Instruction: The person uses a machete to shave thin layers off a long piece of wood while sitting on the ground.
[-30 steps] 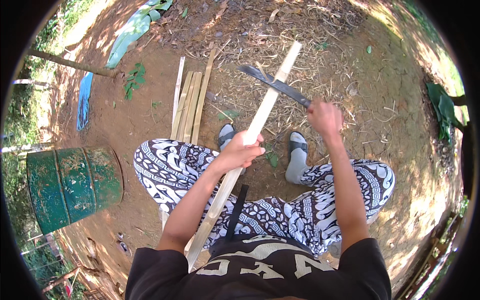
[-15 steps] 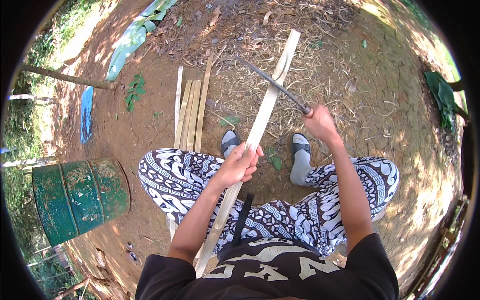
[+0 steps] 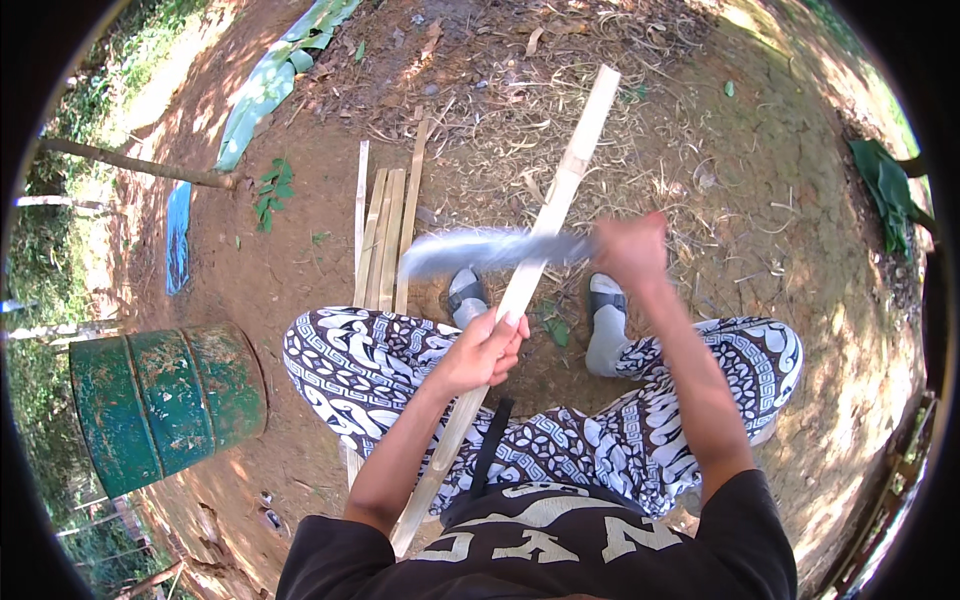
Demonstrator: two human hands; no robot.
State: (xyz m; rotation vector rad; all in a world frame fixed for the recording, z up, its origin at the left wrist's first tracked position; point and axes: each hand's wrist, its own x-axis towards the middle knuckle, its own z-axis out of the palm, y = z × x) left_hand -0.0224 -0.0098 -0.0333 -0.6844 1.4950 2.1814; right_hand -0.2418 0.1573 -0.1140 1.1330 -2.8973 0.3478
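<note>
A long pale bamboo strip [image 3: 548,222] slants from beside my waist up and away to the right, across my lap. My left hand [image 3: 484,350] is closed around it near its middle, thumb on top. In my right hand [image 3: 632,250] is the handle of a machete [image 3: 480,252], its blade smeared by motion and pointing left. The blade crosses over the strip just beyond my left hand; whether it touches the strip I cannot tell. My right fingers are blurred but wrapped round the handle.
Several cut bamboo strips [image 3: 385,235] lie on the dirt by my left knee. Thin curled shavings [image 3: 500,150] litter the ground ahead. A rusty green drum [image 3: 168,405] lies at the left, near a blue plastic piece [image 3: 178,238] and a branch [image 3: 135,165].
My right hand has swung the machete nearer to me, from the strip's far part to just beyond my left hand. A curled shaving on the strip no longer shows there.
</note>
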